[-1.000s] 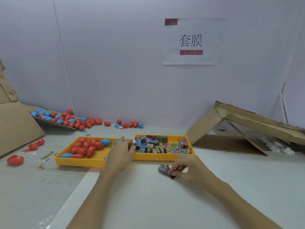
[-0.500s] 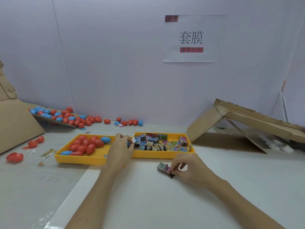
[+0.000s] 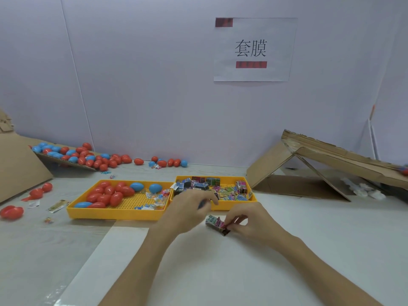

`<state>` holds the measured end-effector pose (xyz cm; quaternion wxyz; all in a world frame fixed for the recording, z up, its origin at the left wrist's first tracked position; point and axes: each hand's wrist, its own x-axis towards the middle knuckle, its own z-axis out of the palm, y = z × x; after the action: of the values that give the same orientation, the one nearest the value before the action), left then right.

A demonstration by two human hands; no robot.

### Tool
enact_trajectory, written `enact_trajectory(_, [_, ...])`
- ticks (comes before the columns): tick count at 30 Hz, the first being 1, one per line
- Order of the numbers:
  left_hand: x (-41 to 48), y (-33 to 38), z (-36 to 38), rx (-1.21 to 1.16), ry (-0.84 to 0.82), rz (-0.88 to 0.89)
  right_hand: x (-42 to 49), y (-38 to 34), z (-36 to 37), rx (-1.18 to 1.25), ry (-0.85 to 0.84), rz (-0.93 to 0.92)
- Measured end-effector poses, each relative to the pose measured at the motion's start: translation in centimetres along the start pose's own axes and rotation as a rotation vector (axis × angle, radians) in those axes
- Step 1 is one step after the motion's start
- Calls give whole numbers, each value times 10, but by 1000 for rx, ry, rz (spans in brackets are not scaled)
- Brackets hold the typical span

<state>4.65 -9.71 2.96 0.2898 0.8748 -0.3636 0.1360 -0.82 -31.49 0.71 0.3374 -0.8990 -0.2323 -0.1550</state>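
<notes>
My right hand point(image 3: 249, 221) pinches the right end of a small colourful printed box point(image 3: 215, 222) that lies on the white table sheet. My left hand point(image 3: 189, 208) hovers just left of it, in front of the two yellow trays, blurred by motion. Its fingers are curled around something small and dark bluish that I cannot identify. The left yellow tray point(image 3: 114, 214) holds red and blue plastic eggs point(image 3: 106, 195) and small toy packets. The right yellow tray point(image 3: 234, 205) holds several small printed boxes and wrappers.
More red and blue eggs point(image 3: 88, 156) lie along the back wall and on a cardboard ramp at the left. A folded cardboard box point(image 3: 309, 168) stands at the right. Loose eggs point(image 3: 12, 212) and wrappers lie at the left edge. A paper sign point(image 3: 254, 49) hangs on the wall.
My left hand has drawn back from the left tray and moved right toward the box held by my right hand. My right hand has stayed in place.
</notes>
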Motion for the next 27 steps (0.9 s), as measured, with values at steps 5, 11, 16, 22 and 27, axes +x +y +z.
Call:
enact_trajectory(5, [-2,-18,10,110,-245,-40,1,4,-3,-45,0,-2])
enact_trajectory(11, [-2,-26,14,43,-259,-90,-1,6,-6,-41,28,40])
enact_trajectory(16, [1,-26,18,67,-269,-88,0,9,-7,-44,53,58])
enact_trajectory(22, [4,-23,21,92,-275,-67,4,14,-9,-45,153,96])
enact_trajectory(27, [6,-21,21,95,-274,-83,4,14,-13,0,153,166])
